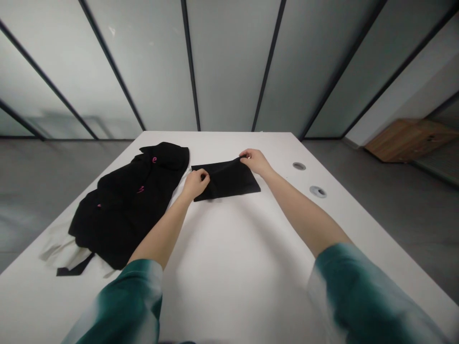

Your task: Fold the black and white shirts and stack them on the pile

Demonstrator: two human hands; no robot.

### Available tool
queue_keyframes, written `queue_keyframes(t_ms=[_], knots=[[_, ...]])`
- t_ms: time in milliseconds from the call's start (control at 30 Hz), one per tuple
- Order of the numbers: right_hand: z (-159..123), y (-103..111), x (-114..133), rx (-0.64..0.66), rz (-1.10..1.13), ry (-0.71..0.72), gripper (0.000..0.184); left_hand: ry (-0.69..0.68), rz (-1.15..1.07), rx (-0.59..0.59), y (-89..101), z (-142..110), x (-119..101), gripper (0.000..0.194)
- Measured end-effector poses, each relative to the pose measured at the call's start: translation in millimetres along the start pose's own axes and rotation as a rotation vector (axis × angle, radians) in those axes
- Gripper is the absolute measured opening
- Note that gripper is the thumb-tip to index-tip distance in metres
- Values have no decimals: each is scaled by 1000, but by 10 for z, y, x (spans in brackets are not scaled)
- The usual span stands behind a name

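On the white table (229, 248), near its far end, we see the black cloth (233, 184) lying roughly as a rectangle, and from it we place everything else. At its far right corner our right hand (255, 161) pinches the edge between thumb and fingers, with the fingertips partly lost against the dark fabric. At its left part our left hand (196, 183) curls over, thumb and forefinger bent toward each other; we cannot tell whether a fold is caught between them. The hand also covers part of the cloth's left edge.

To the left of the cloth we find a heap of black garments (125, 205) with small pink marks, too folded for us to read or to count the pieces. White fabric (62, 248) shows from under the heap, mostly hidden, and a black strip (76, 267) pokes out at the near end. To the right of the cloth sit two round table inserts (299, 166). Beyond it stand frosted panels (229, 57), cut off at the top, and far to its right a wooden cabinet (405, 138). Nearer us than the cloth, our green-and-white sleeves (138, 286) blur and run out of view
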State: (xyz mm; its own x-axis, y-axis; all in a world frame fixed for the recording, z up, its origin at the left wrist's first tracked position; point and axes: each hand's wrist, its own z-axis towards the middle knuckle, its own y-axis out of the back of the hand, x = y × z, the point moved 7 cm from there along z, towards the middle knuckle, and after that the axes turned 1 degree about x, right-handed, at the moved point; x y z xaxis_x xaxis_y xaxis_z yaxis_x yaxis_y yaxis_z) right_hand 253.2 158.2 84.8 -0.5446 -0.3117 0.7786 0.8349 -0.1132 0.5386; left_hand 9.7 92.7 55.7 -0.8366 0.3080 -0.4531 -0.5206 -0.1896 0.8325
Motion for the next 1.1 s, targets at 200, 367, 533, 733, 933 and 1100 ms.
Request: queue_keyframes(t_ms=[200, 367, 533, 733, 933, 1100], knots=[[382, -123, 133, -61, 149, 41, 13, -23, 44, -279, 127, 49, -11, 16], [-106, -23, -39, -81, 303, 81, 14, -284, 182, -175, -85, -270, -210, 19], [-825, 46, -551, -90, 327, -120, 20, -322, 294, 27, -441, -524, -337, 22], [-940, 50, -681, -105, 293, -212, 23, -196, 360, 49, -569, -423, -501, 38], [-343, -48, -354, -73, 293, -244, 11, -89, 391, 50, -456, -108, -419, 21], [312, -267, 13, -3, 404, -261, 5, 6, 516, 94, -162, 232, -213, 26]])
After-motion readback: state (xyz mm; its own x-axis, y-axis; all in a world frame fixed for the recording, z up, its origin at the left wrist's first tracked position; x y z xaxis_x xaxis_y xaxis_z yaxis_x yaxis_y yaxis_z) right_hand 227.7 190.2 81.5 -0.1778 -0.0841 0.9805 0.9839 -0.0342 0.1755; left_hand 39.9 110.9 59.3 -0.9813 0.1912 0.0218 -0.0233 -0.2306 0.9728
